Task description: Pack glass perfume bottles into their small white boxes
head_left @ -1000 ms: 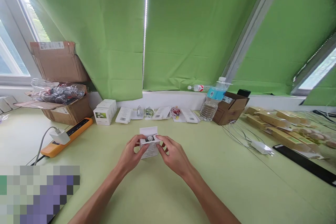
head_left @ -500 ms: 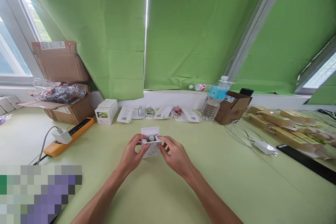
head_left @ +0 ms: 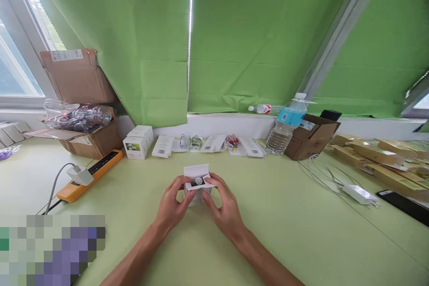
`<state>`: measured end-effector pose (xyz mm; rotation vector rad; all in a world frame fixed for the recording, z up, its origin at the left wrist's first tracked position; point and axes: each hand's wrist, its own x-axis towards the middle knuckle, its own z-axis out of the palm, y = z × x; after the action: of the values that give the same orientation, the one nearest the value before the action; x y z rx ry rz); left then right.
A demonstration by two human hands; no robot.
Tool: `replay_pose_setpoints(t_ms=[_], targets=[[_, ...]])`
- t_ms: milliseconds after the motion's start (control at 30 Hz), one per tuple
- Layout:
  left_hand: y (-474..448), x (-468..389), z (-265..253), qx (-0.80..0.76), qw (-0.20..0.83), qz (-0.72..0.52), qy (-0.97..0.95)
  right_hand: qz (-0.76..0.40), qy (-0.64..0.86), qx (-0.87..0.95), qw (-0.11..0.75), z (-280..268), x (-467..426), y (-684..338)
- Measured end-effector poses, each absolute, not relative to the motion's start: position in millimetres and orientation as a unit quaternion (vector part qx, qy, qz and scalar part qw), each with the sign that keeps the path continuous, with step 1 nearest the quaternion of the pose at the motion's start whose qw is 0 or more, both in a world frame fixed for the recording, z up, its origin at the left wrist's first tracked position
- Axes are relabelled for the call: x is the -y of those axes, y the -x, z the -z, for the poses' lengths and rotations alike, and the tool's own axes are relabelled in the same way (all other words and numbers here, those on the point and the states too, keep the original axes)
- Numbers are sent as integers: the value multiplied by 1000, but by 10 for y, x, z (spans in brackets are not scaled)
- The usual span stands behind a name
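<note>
A small white carton (head_left: 196,199) stands on the table in front of me, its lid flap (head_left: 196,170) raised at the back. Inside the opening, a round pale-topped item (head_left: 199,181) shows; most of it is hidden. My left hand (head_left: 173,202) grips the carton's left side, thumb at the front edge and fingers at the side and rim. On the other side, my right hand (head_left: 225,205) holds the carton with its thumb against the front face and its index finger at the right flap.
Small white boxes (head_left: 138,142) and several packets with cards (head_left: 164,146) line the back. An orange power strip (head_left: 90,176) and an open cardboard box (head_left: 90,140) are left. A large water bottle (head_left: 284,127), a charger (head_left: 360,194) and a phone (head_left: 404,205) are right.
The view has turned slightly left, so things appear farther right. My right thumb has moved in across the carton's front face. Both hands stay on the carton, whose lid flap remains up.
</note>
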<state>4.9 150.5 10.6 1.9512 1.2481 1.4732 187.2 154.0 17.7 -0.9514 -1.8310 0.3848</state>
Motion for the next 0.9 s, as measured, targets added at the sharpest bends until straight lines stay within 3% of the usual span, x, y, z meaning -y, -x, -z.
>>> replay_pose_setpoints(t_ms=[133,900], targets=[[-56,-1509,-74,-453,203,-519,-696,-239,393,708,536,-36,-1498,-1758],[-65,-1497,-79,-452,210,-521,-692,-354,359,690,520,139,-1522,-1758]])
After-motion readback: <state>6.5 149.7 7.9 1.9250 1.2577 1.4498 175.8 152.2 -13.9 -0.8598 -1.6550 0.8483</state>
